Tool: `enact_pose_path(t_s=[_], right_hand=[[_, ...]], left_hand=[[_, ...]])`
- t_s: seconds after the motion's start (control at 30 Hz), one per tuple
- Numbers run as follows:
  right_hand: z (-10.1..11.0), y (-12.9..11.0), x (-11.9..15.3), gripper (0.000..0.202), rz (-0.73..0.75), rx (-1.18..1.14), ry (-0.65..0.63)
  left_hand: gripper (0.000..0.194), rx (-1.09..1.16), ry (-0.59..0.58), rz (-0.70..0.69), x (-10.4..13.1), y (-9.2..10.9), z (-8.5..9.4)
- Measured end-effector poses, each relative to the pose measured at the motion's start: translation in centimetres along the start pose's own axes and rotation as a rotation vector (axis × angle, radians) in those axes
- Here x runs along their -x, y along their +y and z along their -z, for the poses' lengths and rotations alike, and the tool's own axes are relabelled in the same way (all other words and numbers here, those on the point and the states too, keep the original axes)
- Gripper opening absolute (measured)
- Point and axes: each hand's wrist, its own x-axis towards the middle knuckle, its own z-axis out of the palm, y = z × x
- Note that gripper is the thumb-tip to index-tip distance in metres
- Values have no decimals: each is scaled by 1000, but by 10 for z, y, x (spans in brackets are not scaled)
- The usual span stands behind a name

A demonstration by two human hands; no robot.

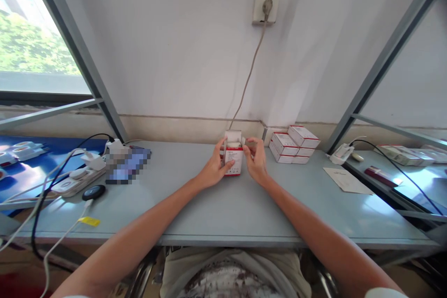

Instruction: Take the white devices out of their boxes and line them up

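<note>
A small white cardboard box (233, 160) with red edges and printed text stands upright on the grey table in front of me. Its top is open, and a back flap (233, 136) sticks up. My left hand (213, 167) grips the box from the left, with the thumb across its front face. At the upper right edge, my right hand (256, 160) has its curled thumb and fingers closed on a small side flap (243, 140). What lies inside the box is hidden.
Several similar closed boxes (293, 145) are stacked at the back right, with a paper sheet (347, 180) beyond them. On the left are a pixelated phone-like object (128, 165), a power strip (78, 180), a round black device (93, 192) and cables. Metal frame posts (108, 111) flank the table (223, 214).
</note>
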Motion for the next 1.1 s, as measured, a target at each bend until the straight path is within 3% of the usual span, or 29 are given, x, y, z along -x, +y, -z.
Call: enact_pose_path(t_s=[0.17,0.33,0.43,0.57,0.7,0.93,1.1], right_hand=[[0,-8,5,33,162,70,-98],[0,-4,4,33,244,83,-127],[0,-1,2,39,229,55,-127],[5,-1,-1,41,226,105,-179],[10,1,-3,36,260,178,-262],[10,-5,-3,27,232,51,-80],[2,-14,-7,29,77,-32,16]], left_hand=[[70,-189,18,-159,2,-1,4],[52,-257,55,-200,0,2,8],[52,-271,84,-192,0,3,8],[66,-271,126,-147,0,-3,5],[51,-316,129,-198,0,-6,8],[32,-444,175,-303,-2,3,13],[29,-485,220,-384,-1,1,11]])
